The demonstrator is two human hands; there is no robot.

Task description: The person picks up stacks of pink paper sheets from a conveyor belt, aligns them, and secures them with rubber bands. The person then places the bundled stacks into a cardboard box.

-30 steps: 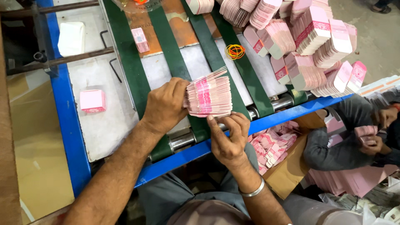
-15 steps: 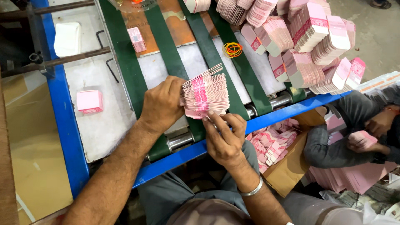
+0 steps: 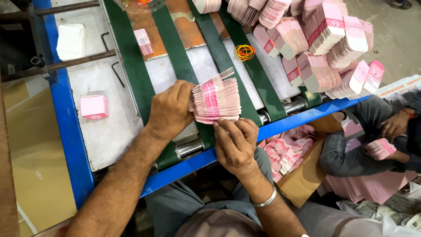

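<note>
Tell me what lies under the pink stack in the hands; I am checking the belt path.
The pink stack rests across a green belt and the grey plate beside it. The left hand and right hand hide its near corners, so the surface there cannot be seen.

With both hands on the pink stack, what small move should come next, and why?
Probably tap the stack square. A few cards at its upper right corner stick out unevenly, while the left hand presses its left side and the right hand touches its lower edge.
</note>
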